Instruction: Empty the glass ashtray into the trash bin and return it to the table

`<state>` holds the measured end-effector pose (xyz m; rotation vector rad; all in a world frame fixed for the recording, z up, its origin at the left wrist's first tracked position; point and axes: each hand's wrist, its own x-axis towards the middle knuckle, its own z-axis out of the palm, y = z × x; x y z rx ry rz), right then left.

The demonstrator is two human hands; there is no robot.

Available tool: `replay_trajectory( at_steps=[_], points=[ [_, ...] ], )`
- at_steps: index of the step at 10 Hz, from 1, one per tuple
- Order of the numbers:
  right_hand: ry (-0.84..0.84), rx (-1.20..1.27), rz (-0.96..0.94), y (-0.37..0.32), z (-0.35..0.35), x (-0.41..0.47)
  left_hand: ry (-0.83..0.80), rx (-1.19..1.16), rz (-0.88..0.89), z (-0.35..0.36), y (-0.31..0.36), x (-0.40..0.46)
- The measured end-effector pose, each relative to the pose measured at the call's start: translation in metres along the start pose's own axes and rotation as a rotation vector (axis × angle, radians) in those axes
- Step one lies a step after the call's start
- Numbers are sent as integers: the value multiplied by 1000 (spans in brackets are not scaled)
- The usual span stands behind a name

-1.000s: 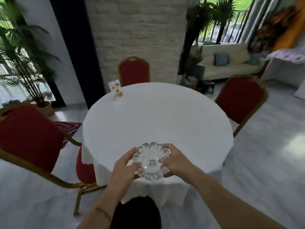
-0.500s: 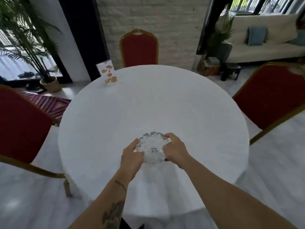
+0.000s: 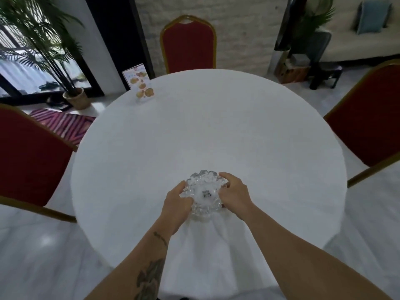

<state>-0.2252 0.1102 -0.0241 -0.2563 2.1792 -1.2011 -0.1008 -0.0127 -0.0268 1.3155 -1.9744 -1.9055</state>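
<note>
A clear glass ashtray (image 3: 203,191) with a scalloped rim is at the near edge of the round table (image 3: 205,131), which is covered in a white cloth. A small dark speck shows in its bowl. My left hand (image 3: 176,201) grips its left rim and my right hand (image 3: 234,194) grips its right rim. Whether the ashtray rests on the cloth or hovers just above it is unclear. No trash bin is in view.
A standing menu card (image 3: 139,83) is at the table's far left. Red chairs stand at the far side (image 3: 188,43), left (image 3: 30,156) and right (image 3: 368,126). A potted palm (image 3: 73,96) and a striped rug (image 3: 62,124) lie to the left.
I have come closer to the table and my view has tilted down. Both hands have carried the ashtray forward from beyond the near edge to over the tabletop.
</note>
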Motion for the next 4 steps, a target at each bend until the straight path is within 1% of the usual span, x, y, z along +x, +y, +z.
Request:
replay_trajectory(
  at_steps=[1, 2, 3, 4],
  points=[
    [-29, 3, 2, 3, -2, 1, 9, 13, -20, 0, 2, 4],
    [-68, -55, 0, 1, -5, -1, -8, 87, -45, -2, 8, 3],
    [-115, -146, -16, -7, -9, -8, -38, 248, -60, -6, 20, -3],
    [-111, -277, -38, -17, -18, -19, -61, 366, 7, -14, 41, -19]
  ],
)
